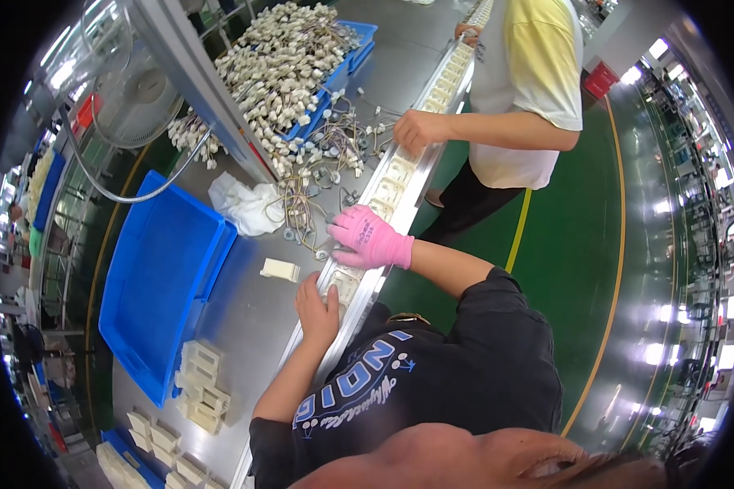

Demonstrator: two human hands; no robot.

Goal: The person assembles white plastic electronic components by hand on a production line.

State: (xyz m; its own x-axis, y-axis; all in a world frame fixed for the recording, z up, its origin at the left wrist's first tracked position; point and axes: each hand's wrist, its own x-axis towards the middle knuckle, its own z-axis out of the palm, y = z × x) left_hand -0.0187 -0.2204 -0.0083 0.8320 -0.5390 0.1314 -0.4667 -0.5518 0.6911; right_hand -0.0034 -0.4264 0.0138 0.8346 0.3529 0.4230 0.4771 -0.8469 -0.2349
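My right hand (pixel 371 238), in a pink glove, reaches across the metal rail (pixel 373 281). Its fingers are bent beside grey wired parts (pixel 303 213), and whatever lies between them is too small to name. Bare and with its thumb apart from the fingers, my left hand (pixel 317 311) rests at the rail's near stretch, beside a white plastic housing (pixel 344 287). More white housings (pixel 398 171) sit in a row along the rail. A single cream plastic piece (pixel 280 270) lies on the table left of my hands.
An empty blue bin (pixel 151 285) stands at left, with cream plastic parts (pixel 202 383) stacked nearby. A large heap of white connectors (pixel 277 65) fills blue trays at the back. White cloth (pixel 245 204) lies beside a metal post. A co-worker (pixel 522 98) works farther up the rail.
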